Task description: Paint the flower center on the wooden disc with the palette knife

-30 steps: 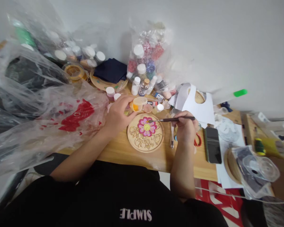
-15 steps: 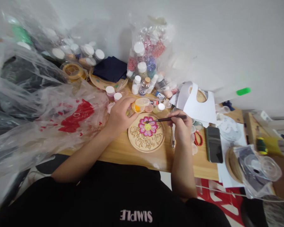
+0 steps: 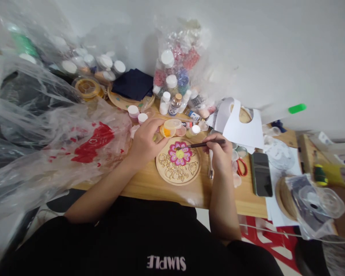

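Observation:
A round wooden disc [image 3: 178, 166] lies on the wooden table, carved with gold scrollwork and a pink flower [image 3: 179, 153] with a yellow centre. My right hand [image 3: 222, 155] is closed around a thin dark paintbrush [image 3: 202, 144], whose tip rests at the flower's upper edge. My left hand [image 3: 146, 141] grips a small open pot of orange paint [image 3: 167, 129] just beyond the disc's far left rim.
Crumpled clear plastic bags [image 3: 46, 126] cover the left. Small jars and bottles [image 3: 172, 101] crowd the back by the wall. Right of the disc lie red scissors [image 3: 241, 167], a dark phone [image 3: 260, 174], white paper [image 3: 241, 126] and another wooden disc [image 3: 284, 197].
The brush tip slid left from the flower's right side to its upper edge. My left hand stayed on the paint pot.

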A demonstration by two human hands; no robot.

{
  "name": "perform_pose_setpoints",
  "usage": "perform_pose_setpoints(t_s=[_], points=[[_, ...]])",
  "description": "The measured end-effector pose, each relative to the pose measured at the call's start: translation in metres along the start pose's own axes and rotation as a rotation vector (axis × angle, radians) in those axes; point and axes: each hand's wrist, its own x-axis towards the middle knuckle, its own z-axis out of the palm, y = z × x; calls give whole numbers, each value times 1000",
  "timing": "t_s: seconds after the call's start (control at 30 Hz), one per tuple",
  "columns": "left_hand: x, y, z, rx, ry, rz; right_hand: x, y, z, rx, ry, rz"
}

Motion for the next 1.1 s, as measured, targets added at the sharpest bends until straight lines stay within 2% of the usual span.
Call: perform_pose_setpoints(t_s=[0.27,0.53,0.8,1.0,1.1], points=[[-1,2,-2,-56,-29,-64,-2,-4,1,-26,-18,-32],[0,0,-1,-19,-18,-6,-9,-16,-2,-179,-96,-154],[-1,1,0,-78,-36,-59,-12,-24,1,-238,-101,-166],[0,1,0,-34,-10,10,-13,-27,1,-223,-91,-162],[0,1,-1,-53,-37,-18,-14,-27,1,-222,-82,-161]])
